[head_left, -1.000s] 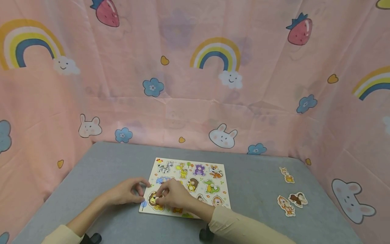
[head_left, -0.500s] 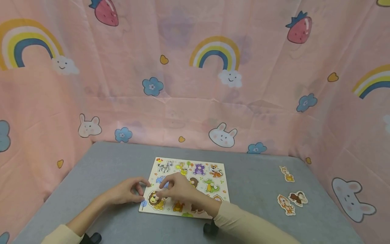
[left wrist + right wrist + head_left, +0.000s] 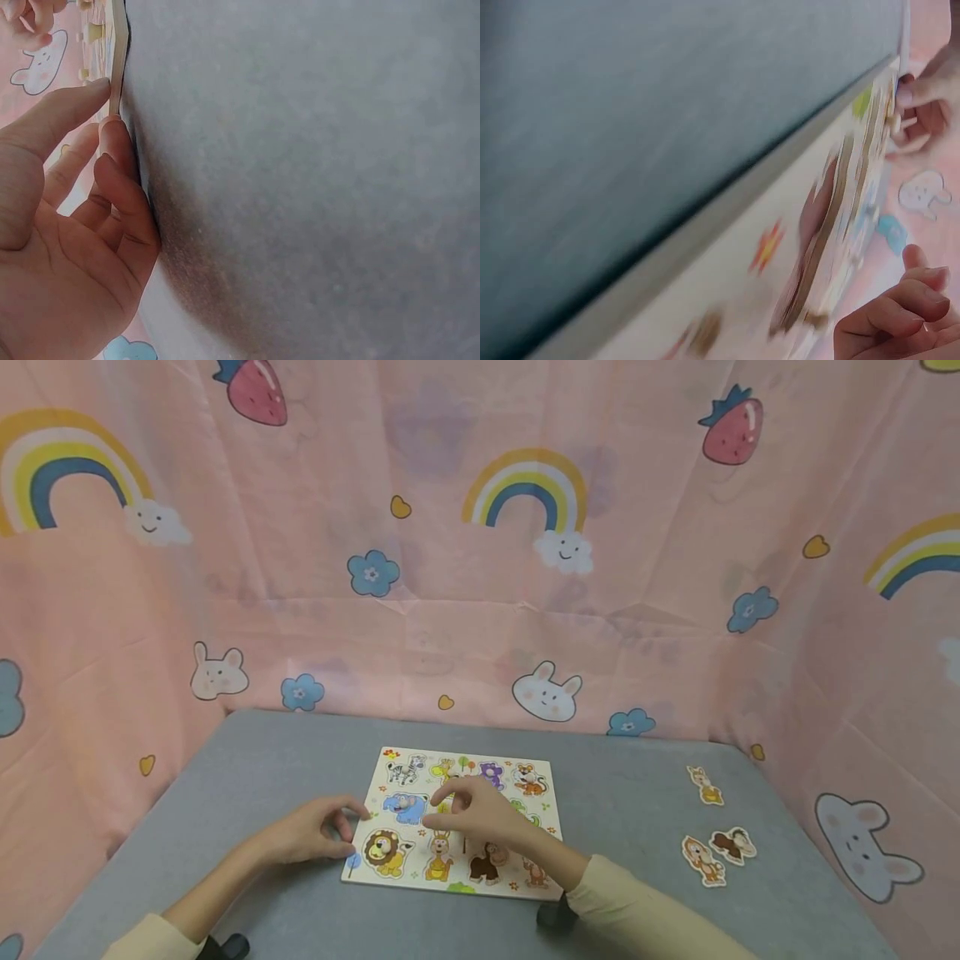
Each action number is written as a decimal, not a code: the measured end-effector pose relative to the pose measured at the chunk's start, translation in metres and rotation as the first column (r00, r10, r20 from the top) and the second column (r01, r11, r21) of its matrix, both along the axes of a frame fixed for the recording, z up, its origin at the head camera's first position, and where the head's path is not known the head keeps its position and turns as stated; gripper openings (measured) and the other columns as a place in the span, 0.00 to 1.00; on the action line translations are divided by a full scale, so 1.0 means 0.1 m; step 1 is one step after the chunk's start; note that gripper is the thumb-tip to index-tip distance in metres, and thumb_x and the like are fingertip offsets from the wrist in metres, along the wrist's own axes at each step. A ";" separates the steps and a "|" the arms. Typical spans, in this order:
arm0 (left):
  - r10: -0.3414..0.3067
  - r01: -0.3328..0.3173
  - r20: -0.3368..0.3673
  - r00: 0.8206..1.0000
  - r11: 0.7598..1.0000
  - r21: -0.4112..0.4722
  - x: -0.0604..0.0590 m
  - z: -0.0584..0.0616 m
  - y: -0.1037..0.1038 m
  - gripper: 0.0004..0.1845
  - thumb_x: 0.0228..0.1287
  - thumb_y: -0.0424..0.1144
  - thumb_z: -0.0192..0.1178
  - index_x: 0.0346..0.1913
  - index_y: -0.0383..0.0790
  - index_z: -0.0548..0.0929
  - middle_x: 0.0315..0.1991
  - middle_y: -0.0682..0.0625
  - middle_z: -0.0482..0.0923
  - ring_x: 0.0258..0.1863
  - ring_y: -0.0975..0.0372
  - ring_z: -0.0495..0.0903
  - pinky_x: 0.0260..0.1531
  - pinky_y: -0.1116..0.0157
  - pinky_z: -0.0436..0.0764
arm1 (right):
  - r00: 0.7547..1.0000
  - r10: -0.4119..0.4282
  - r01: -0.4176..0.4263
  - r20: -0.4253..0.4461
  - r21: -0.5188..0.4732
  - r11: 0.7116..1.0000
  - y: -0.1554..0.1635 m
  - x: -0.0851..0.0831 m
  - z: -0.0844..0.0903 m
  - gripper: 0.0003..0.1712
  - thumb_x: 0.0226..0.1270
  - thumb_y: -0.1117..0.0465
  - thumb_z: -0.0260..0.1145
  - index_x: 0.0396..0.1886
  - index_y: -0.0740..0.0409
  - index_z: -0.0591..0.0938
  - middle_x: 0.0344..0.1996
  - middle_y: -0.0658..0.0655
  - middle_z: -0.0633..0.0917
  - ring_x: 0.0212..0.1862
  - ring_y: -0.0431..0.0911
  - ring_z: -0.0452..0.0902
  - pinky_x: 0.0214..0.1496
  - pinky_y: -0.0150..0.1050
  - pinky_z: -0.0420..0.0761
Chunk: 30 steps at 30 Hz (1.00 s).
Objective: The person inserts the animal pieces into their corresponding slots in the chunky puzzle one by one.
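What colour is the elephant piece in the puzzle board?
Blue. The elephant piece shows best in the head view, beside the left hand.

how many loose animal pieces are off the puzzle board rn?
3, all on the grey table right of the puzzle board: a small yellow piece farthest back, an orange piece nearest, a brown piece beside it. None seems hidden.

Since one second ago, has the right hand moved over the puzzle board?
Yes. The right hand moved right, off the lion piece, toward the middle of the puzzle board.
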State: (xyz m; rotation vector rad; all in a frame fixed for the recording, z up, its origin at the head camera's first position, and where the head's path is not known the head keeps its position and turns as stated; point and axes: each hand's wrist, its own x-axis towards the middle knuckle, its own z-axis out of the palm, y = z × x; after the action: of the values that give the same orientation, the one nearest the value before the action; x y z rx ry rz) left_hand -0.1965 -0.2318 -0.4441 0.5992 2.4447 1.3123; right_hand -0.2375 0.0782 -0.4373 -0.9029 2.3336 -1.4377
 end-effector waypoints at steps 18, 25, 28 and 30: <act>-0.003 0.003 -0.014 1.000 1.000 -0.011 0.02 0.02 0.01 0.22 0.57 0.28 0.73 0.55 0.33 0.79 0.31 0.49 0.75 0.21 0.63 0.70 0.22 0.69 0.69 | 0.994 -0.074 0.078 -0.079 0.043 0.996 0.85 -0.07 0.03 0.16 0.69 0.57 0.71 0.50 0.64 0.86 0.19 0.48 0.70 0.22 0.39 0.62 0.27 0.34 0.64; -0.003 0.003 -0.017 1.000 1.000 -0.019 0.00 0.00 0.00 0.22 0.57 0.29 0.73 0.55 0.34 0.79 0.32 0.50 0.76 0.21 0.63 0.70 0.22 0.69 0.69 | 0.984 -0.133 0.146 -0.122 0.097 0.985 1.24 -0.12 0.07 0.17 0.71 0.56 0.69 0.51 0.64 0.85 0.22 0.50 0.72 0.25 0.40 0.63 0.29 0.34 0.63; -0.003 0.002 -0.019 1.000 1.000 -0.027 -0.01 -0.01 0.00 0.22 0.58 0.29 0.73 0.55 0.34 0.79 0.32 0.50 0.76 0.21 0.64 0.70 0.22 0.69 0.70 | 0.982 -0.144 0.156 -0.125 0.092 0.984 1.46 -0.14 0.08 0.17 0.72 0.58 0.68 0.52 0.66 0.84 0.22 0.51 0.74 0.25 0.40 0.65 0.28 0.34 0.65; -0.001 0.000 -0.018 1.000 1.000 -0.029 -0.01 -0.02 -0.01 0.22 0.58 0.30 0.73 0.55 0.34 0.80 0.32 0.50 0.76 0.21 0.64 0.70 0.23 0.69 0.70 | 0.980 -0.148 0.160 -0.136 0.080 0.984 1.62 -0.15 0.07 0.16 0.72 0.59 0.68 0.52 0.66 0.84 0.23 0.51 0.75 0.25 0.40 0.66 0.28 0.35 0.67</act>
State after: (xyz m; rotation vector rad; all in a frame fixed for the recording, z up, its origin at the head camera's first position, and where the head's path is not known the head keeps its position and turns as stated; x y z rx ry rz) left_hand -0.1974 -0.2323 -0.4456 0.6070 2.4730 1.2749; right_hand -0.2527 0.2399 -0.4302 -0.8303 2.5934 -1.3530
